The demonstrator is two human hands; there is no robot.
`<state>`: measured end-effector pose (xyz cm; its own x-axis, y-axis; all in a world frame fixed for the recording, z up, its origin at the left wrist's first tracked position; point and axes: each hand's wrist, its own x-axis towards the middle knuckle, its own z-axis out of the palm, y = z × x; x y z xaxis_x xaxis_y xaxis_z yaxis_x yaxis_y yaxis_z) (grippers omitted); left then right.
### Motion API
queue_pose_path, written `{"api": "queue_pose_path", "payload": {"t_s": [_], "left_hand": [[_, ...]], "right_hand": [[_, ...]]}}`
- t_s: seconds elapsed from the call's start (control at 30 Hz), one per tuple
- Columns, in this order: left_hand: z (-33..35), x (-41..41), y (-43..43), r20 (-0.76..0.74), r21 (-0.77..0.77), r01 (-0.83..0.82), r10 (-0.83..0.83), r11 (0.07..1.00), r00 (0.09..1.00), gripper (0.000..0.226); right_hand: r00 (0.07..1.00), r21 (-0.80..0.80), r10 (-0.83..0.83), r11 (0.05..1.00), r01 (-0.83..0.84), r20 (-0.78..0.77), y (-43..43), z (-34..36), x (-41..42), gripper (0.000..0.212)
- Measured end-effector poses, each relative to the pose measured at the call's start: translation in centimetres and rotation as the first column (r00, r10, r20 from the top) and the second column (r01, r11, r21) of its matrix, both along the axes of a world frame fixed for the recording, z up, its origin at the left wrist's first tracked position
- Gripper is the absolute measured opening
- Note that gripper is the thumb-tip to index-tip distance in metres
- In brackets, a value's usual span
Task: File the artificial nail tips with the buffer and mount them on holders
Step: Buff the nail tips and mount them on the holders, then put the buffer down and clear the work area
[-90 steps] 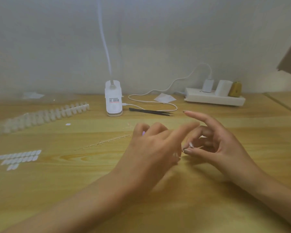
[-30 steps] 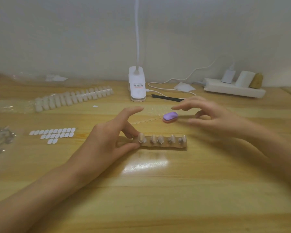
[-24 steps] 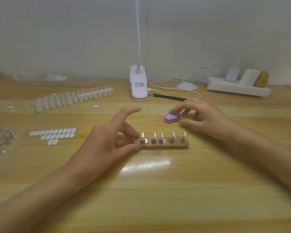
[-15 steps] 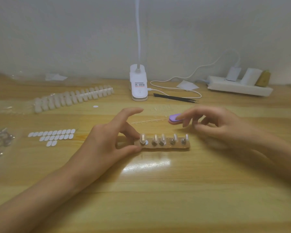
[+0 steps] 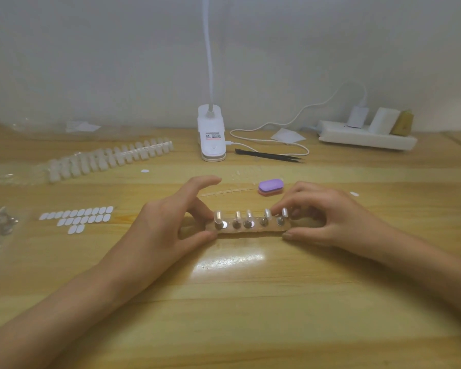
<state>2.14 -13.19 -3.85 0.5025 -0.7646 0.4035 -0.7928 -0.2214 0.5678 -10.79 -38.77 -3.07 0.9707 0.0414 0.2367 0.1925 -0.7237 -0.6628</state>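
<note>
Between left hand (image 5: 168,225) and right hand (image 5: 328,217) lies the pinched holder strip (image 5: 256,231)

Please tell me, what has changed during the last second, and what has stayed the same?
The right hand let go of the purple buffer, which now lies free on the table. The hand then came back toward the person and now pinches the right end of the holder bar. The left hand still pinches the bar's left end, and the five nail tips stay mounted on it.

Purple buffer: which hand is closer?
Right. The right hand, gripping the nail holder, sits just right of the buffer; the left hand grips the holder's other end, farther off.
</note>
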Motion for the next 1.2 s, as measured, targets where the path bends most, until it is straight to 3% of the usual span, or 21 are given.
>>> {"api": "queue_pose_path", "payload": {"t_s": [0.07, 0.17, 0.4, 0.5, 0.63, 0.73, 0.87, 1.0, 1.1, 1.2], "left_hand": [[0.0, -0.3, -0.2, 0.077, 0.038, -0.007, 0.004, 0.999, 0.997, 0.071], [0.1, -0.5, -0.5, 0.053, 0.112, 0.021, -0.027, 0.994, 0.998, 0.082], [0.2, -0.7, -2.1, 0.142, 0.203, 0.066, -0.097, 0.977, 0.985, 0.078], [0.0, -1.0, -3.6, 0.166, 0.170, 0.123, -0.151, 0.978, 0.975, 0.083], [-0.1, -2.6, -7.6, 0.211, 0.169, 0.207, -0.241, 0.964, 0.947, 0.056], [0.0, -4.5, -11.8, 0.337, 0.221, 0.237, -0.302, 0.946, 0.892, 0.053], [-0.4, -6.3, -17.0, 0.325, 0.257, 0.284, -0.359, 0.924, 0.875, 0.051], [0.2, -7.8, -20.9, 0.407, 0.343, 0.265, -0.397, 0.901, 0.822, 0.048], [0.4, -8.1, -22.0, 0.484, 0.318, 0.229, -0.366, 0.920, 0.795, 0.042], [-0.3, -8.0, -22.1, 0.466, 0.291, 0.254, -0.369, 0.922, 0.804, 0.036]], "right_hand": [[0.996, -0.030, -0.058, 0.998, 0.061, 0.070, 0.4, -0.2, -0.1, 0.024], [0.984, -0.202, -0.079, 0.973, 0.111, 0.162, 0.2, 0.0, -0.7, 0.021], [0.946, -0.384, -0.167, 0.883, 0.269, 0.278, -2.3, 1.1, -4.2, 0.032], [0.915, -0.329, -0.279, 0.869, 0.370, 0.293, -4.3, 1.5, -6.0, 0.035], [0.815, -0.085, -0.539, 0.821, 0.565, 0.214, -8.3, 1.2, -8.6, 0.035], [0.683, -0.072, -0.699, 0.686, 0.724, 0.212, -12.7, 0.5, -10.2, 0.035], [0.465, -0.150, -0.867, 0.443, 0.884, 0.180, -18.7, -0.3, -12.6, 0.026], [0.248, -0.199, -0.961, 0.221, 0.955, 0.120, -23.3, -0.6, -14.8, 0.016], [0.043, -0.348, -0.998, 0.026, 0.937, 0.042, -25.0, -0.3, -15.9, 0.027], [-0.078, -0.385, -0.994, -0.100, 0.917, 0.072, -25.9, -0.5, -16.0, 0.043]]}}
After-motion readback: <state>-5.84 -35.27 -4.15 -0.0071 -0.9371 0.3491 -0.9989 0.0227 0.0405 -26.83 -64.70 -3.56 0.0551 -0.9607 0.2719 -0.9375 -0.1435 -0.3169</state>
